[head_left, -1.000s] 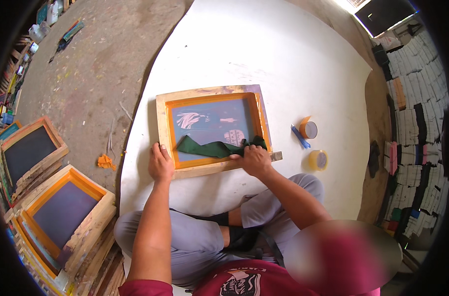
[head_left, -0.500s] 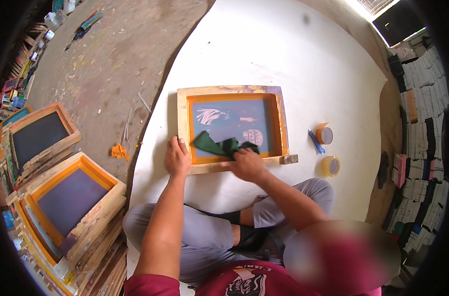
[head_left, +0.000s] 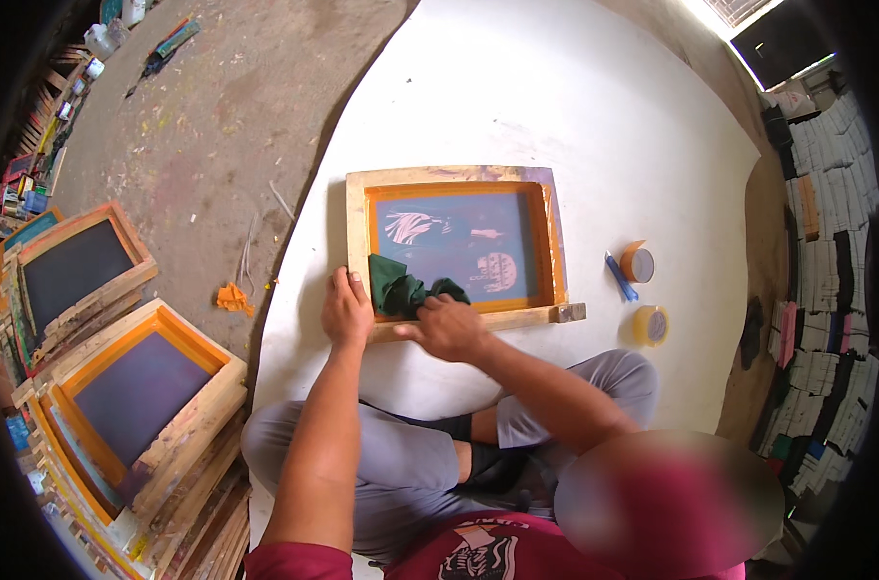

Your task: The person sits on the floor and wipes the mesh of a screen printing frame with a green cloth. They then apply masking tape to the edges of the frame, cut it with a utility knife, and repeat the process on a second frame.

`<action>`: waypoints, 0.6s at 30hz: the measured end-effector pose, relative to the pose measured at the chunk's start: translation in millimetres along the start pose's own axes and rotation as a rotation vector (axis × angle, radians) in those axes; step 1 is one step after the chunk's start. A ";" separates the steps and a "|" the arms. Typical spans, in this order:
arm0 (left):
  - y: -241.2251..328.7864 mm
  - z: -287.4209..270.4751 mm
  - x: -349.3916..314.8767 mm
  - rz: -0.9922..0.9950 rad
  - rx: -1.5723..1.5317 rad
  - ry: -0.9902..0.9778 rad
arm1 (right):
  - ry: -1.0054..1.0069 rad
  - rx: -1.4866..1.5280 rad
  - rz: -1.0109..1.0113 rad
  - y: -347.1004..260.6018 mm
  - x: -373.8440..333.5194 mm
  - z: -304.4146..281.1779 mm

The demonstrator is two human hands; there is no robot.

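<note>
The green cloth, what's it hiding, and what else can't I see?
All in the head view:
Mesh: lower-left corner, hidden by the cloth.
Right hand: fingertips, lost in the cloth's folds.
Shirt: cut off by the lower edge.
Lower right: a blurred oval hides what's beneath.

The wooden frame (head_left: 449, 174) is pale tan, smudged purple at its one o'clock corner, with an orange inner border (head_left: 546, 242). Its mesh (head_left: 439, 259) is grey-blue, patterned in pale pink: feathery streaks (head_left: 408, 228) at ten o'clock, a rounded patch (head_left: 498, 272) at four. The cloth (head_left: 391, 283), at seven o'clock, is plain dark green. Outward from the frame, a slim tool (head_left: 621, 277) shows blue and a tape roll (head_left: 637, 261) orange at three o'clock; another roll (head_left: 651, 326) is yellow at four; a crumpled scrap (head_left: 233, 300) is bright orange at nine. The sheet (head_left: 439, 106) is white, the trousers (head_left: 391, 454) grey at six.
</note>
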State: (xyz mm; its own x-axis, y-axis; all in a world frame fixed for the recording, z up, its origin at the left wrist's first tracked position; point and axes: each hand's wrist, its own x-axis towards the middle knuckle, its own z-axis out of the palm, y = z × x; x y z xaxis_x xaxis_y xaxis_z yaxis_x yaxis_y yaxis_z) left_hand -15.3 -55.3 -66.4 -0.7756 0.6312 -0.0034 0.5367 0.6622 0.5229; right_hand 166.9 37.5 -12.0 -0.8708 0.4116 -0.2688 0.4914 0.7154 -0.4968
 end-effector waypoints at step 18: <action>-9.7 8.2 2.1 0.002 0.013 0.014 | -0.195 -0.013 0.380 114.0 -81.7 -72.9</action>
State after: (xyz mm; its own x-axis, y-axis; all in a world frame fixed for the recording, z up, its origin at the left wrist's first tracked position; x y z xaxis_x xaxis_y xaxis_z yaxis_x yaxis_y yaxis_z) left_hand -19.4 -57.1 -78.5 -0.7789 0.6270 0.0095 0.5424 0.6661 0.5119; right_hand 295.0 126.6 13.5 -0.6135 0.5338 -0.5819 0.7766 0.5413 -0.3223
